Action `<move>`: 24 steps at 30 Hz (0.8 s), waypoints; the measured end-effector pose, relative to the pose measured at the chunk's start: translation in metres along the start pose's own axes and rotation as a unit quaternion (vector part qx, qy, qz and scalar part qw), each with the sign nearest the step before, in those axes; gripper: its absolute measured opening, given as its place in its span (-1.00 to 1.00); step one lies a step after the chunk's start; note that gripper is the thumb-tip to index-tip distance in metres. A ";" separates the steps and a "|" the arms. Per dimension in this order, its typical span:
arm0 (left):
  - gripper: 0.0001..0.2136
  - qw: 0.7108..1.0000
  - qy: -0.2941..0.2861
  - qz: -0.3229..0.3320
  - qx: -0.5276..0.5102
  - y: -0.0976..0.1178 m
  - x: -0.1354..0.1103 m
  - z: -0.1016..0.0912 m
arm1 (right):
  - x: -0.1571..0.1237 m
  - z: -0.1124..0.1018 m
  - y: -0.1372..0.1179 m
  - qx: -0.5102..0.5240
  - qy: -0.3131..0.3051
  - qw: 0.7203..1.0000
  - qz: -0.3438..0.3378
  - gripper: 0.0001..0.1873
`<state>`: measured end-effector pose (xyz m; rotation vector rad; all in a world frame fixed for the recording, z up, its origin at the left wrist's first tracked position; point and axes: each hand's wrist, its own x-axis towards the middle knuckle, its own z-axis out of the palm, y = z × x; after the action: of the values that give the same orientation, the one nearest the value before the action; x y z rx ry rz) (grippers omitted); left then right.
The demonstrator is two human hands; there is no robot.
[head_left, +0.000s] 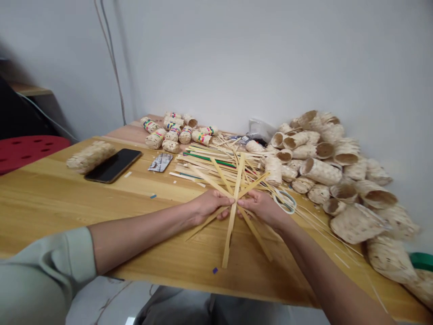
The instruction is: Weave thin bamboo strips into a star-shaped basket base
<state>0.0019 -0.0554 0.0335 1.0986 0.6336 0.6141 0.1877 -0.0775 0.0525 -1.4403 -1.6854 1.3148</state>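
Observation:
Several flat bamboo strips [240, 174] cross at one middle point and fan out like a star above the table. My left hand [211, 205] pinches them just left of the crossing, thumb on top. From the right, my right hand [259, 206] pinches the same crossing, its thumb close to the other thumb. Behind the hands lies a loose heap of bamboo strips [203, 163], a few of them green, red or blue. Close to my right hand are the pale handles of scissors [286, 201]; their blades are not plainly visible.
Many woven bamboo tubes [321, 171] are piled along the right side. Smaller tubes with coloured bands [173, 132] stand at the back. On the left are a phone [113, 165], a woven piece [90, 156] and a small packet [160, 162]. A red stool [32, 151] stands beyond the wooden table [142, 266].

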 end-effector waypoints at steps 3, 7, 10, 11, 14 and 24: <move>-0.75 1.000 0.009 -0.002 -0.021 -0.004 0.002 -0.002 | 0.005 -0.001 0.001 -0.046 0.007 0.999 0.008 -0.71; -0.82 0.997 0.019 -0.022 -0.067 -0.005 0.005 -0.002 | 0.011 -0.001 0.001 -0.050 0.008 0.999 0.007 -0.70; -0.85 0.996 0.026 -0.033 -0.075 -0.005 0.005 -0.001 | 0.013 0.001 0.006 -0.001 0.008 1.000 0.010 -0.64; -0.84 0.997 0.034 -0.033 -0.068 -0.006 0.005 0.000 | 0.014 0.002 0.009 0.012 0.011 1.000 0.018 -0.62; -0.80 0.997 0.074 -0.022 -0.028 -0.011 0.005 0.003 | 0.014 0.006 0.018 0.041 0.012 0.998 0.038 -0.60; -0.84 0.994 0.046 -0.053 -0.085 -0.009 0.004 -0.007 | 0.011 0.012 0.018 0.101 0.017 0.995 0.018 -0.63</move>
<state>0.0011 -0.0512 0.0225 0.8763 0.7031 0.6173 0.1816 -0.0720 0.0299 -1.3723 -1.4646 1.4268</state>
